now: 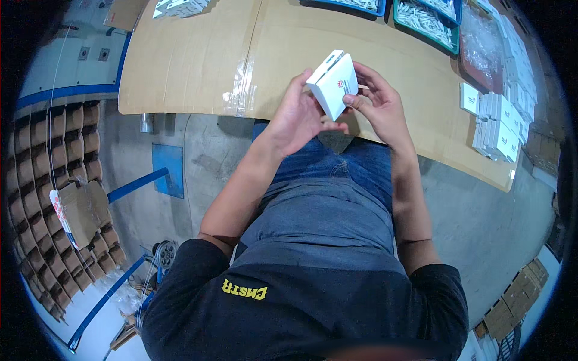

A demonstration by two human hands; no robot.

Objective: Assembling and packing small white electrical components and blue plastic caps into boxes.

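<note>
Above the near edge of the cardboard-covered table (192, 54), a small white carton (333, 84) sits tilted between both hands, held off the surface. Left hand (298, 117) grips its lower left side with thumb under it; right hand (379, 105) pinches its right edge with fingertips. Stacked white cartons (500, 126) lie well apart to the right, teal trays (427, 18) at the far edge.
</note>
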